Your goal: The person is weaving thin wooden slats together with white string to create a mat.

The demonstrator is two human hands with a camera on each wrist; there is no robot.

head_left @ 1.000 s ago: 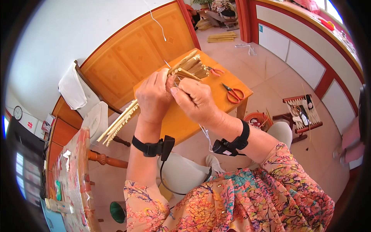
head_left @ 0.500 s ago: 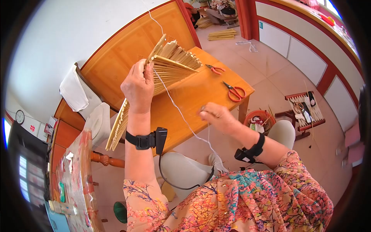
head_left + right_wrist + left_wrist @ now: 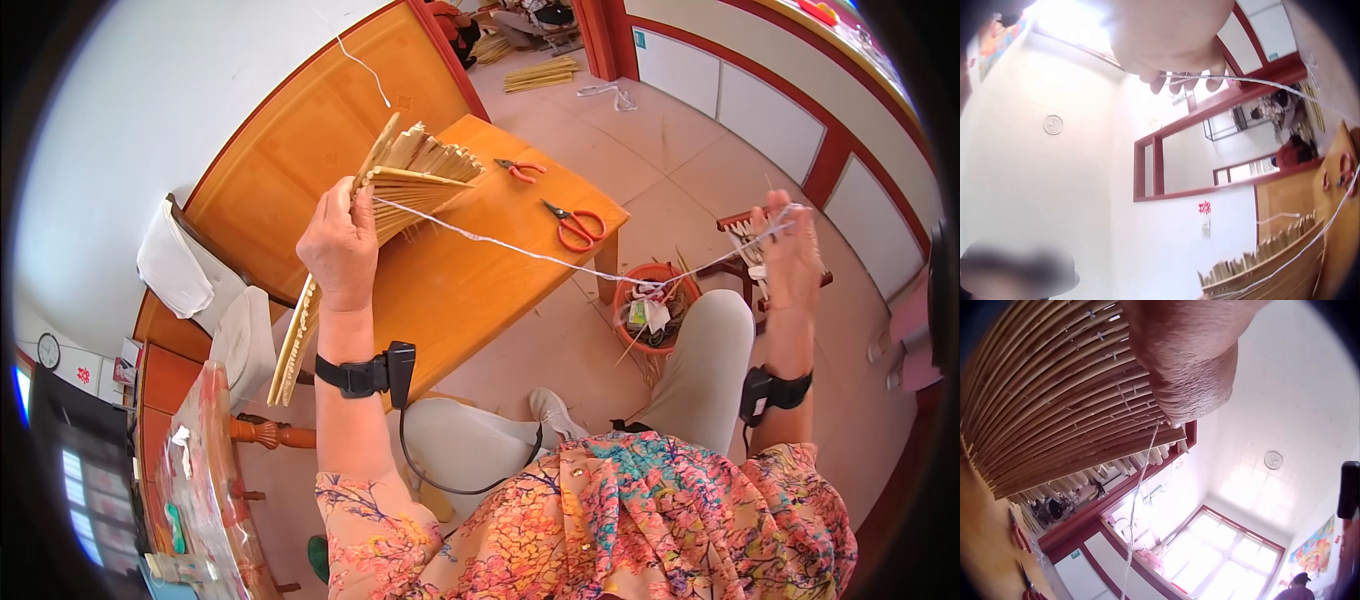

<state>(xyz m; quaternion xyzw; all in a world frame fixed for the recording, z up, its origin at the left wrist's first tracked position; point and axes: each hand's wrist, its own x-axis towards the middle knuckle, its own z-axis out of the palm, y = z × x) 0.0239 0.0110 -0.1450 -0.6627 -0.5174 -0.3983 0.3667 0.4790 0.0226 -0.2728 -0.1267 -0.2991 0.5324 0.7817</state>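
A bundle of pale stalks bound side by side [image 3: 405,203] leans over the wooden table's left part, its ends fanned. My left hand [image 3: 340,245] grips its near edge, thumb uppermost; in the left wrist view the hand [image 3: 1185,356] covers the mat's corner and short ties cross the stalks [image 3: 1054,394]. White string [image 3: 500,243] leaves the mat beside my left fingers and sags across to my right hand [image 3: 793,255], raised far right. In the right wrist view the string [image 3: 1260,81] crosses the fingers of that hand [image 3: 1172,37]. A thin needle-like tip shows above them.
Red-handled pliers [image 3: 521,171] and scissors [image 3: 577,226] lie on the orange table [image 3: 470,300]. A red basket [image 3: 650,345] of scraps stands on the floor by my knee. A low woven stool [image 3: 745,240] is partly behind my right hand. A chair [image 3: 243,335] stands left.
My right hand has moved away from the mat, out to the far right, drawing the string across. My left hand keeps its grip, and the mat's fanned stalks now show uncovered.
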